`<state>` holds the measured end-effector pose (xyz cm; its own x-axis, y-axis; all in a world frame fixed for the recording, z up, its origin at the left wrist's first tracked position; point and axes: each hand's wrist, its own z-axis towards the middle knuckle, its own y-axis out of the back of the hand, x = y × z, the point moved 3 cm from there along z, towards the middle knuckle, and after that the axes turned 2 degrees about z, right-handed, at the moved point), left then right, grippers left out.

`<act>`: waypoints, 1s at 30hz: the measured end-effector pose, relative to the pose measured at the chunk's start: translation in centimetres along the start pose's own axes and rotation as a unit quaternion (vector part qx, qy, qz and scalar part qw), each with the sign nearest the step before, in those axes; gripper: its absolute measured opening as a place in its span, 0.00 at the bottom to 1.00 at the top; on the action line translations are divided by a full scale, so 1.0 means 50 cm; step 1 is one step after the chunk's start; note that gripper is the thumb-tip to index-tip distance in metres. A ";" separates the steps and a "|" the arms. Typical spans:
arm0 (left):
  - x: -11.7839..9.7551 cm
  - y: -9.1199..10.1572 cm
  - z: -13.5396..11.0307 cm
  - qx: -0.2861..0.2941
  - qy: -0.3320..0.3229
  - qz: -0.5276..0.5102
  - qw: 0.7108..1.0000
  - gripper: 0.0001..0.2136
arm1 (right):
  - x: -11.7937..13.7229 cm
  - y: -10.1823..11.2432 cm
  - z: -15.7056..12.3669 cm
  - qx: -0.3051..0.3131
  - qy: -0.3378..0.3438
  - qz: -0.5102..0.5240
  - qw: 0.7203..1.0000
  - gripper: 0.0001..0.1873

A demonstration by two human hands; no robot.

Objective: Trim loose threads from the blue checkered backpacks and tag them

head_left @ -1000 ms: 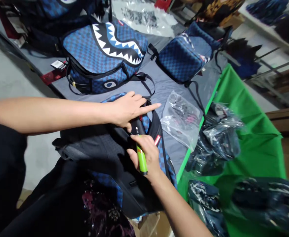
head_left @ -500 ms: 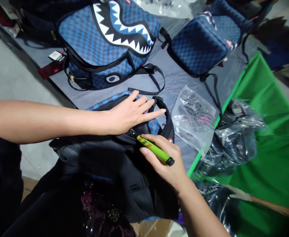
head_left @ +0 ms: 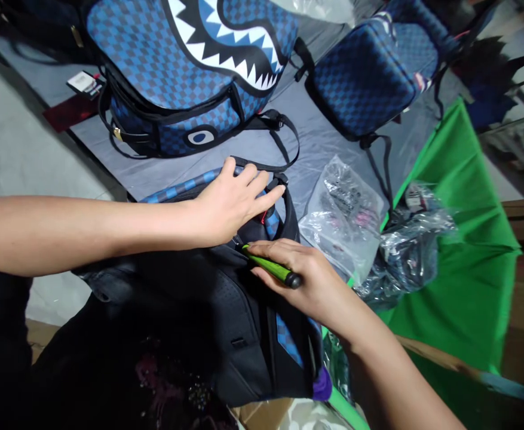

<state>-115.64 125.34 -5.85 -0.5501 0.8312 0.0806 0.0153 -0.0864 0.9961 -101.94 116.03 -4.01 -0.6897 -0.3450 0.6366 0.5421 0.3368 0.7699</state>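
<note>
A black backpack with blue checked straps (head_left: 217, 304) lies back-side up in front of me on the grey table (head_left: 328, 149). My left hand (head_left: 230, 200) presses on its top, fingers curled over the carry handle. My right hand (head_left: 306, 280) holds a slim green lighter (head_left: 268, 267), its tip touching the backpack just under my left hand.
A blue checked shark-mouth backpack (head_left: 190, 65) and a blue checked shoulder bag (head_left: 364, 71) lie further back. A clear plastic bag (head_left: 342, 215) lies to the right. Beside it a green cloth (head_left: 463, 269) carries wrapped dark items (head_left: 405, 251). Another person's arm (head_left: 441, 358) shows at lower right.
My left hand's fingers have curled from flat onto the backpack's handle. My right hand has turned the lighter lower and flatter against the bag. The view has shifted closer.
</note>
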 end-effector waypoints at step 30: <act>0.006 0.003 0.009 0.029 0.011 -0.047 0.998 0.30 | 0.021 -0.016 0.038 0.049 -0.043 -0.079 0.995 0.08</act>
<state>-115.43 125.83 -5.66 -0.5696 0.8218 -0.0127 0.0115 0.0234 0.9997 -103.98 117.05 -4.04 -0.8035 -0.3263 0.4979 0.3766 0.3691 0.8497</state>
